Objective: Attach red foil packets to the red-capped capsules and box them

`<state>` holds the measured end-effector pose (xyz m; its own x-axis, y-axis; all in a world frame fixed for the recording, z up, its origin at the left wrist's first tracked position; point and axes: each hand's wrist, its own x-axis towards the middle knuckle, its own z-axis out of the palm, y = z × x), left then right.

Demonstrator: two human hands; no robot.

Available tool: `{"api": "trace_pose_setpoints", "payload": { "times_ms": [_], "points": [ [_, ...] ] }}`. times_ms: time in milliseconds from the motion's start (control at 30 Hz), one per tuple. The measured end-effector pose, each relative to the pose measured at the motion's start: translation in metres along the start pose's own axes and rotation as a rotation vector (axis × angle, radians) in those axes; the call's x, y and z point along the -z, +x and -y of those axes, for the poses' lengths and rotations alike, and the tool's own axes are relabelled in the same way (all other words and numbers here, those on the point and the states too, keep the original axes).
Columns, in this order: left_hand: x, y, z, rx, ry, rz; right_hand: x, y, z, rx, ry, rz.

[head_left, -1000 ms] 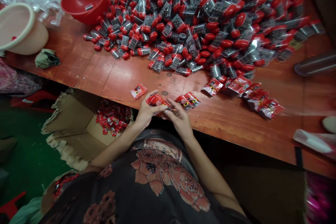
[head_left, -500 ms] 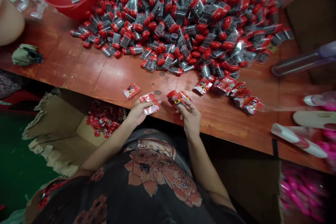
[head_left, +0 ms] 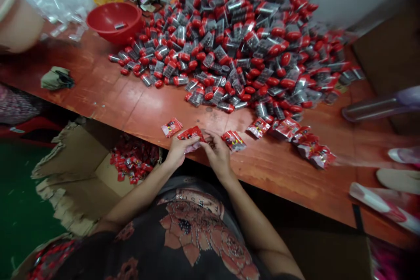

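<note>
My left hand (head_left: 177,152) holds a small stack of printed red packets (head_left: 192,133) by the near edge, thumb on top. My right hand (head_left: 218,155) is closed at the right side of the same stack, thumb and fingertips pinching its edge; how many packets it grips is hidden. Just right of those fingers, overlapping red packets (head_left: 234,140) lie on the table. A smaller pair of red packets (head_left: 171,127) rests to the left of the stack. Further right, a row of bundled red packets (head_left: 305,141) runs along the table, beginning with a separate bundle (head_left: 259,127).
A large heap of clear tubes with red caps (head_left: 229,48) covers the back of the wooden table (head_left: 131,109). A red bowl (head_left: 113,22) and a folded cloth (head_left: 56,78) are at left. Below the edge, a cardboard box (head_left: 82,183) holds red packets. Shoe-like pieces (head_left: 383,205) lie at right.
My right hand has laid its packets on the table and moved left to the stack in my left hand. The camera view has tilted up, showing more of the back wall.
</note>
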<state>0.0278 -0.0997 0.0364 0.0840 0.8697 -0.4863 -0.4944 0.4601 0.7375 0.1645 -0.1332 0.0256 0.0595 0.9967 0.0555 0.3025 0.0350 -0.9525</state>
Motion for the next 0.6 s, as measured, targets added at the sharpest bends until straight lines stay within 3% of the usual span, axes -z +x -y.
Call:
{"api": "trace_pose_setpoints", "payload": {
  "times_ms": [233,300,400,500,600],
  "points": [
    [0.022,0.019,-0.025,-0.096,-0.098,-0.155,-0.013,0.068,0.006,0.158,-0.239,0.284],
    [0.028,0.024,-0.031,-0.123,-0.124,-0.201,-0.018,0.097,0.008,0.166,-0.346,0.214],
    [0.035,0.031,-0.036,-0.13,-0.155,-0.245,-0.032,0.14,0.007,0.086,-0.581,-0.02],
    [0.04,0.035,-0.036,-0.123,-0.204,-0.255,-0.047,0.164,0.005,0.052,-0.71,-0.041],
    [0.043,0.036,-0.035,-0.109,-0.262,-0.264,-0.054,0.165,0.003,0.056,-0.744,0.0]
  ]
}}
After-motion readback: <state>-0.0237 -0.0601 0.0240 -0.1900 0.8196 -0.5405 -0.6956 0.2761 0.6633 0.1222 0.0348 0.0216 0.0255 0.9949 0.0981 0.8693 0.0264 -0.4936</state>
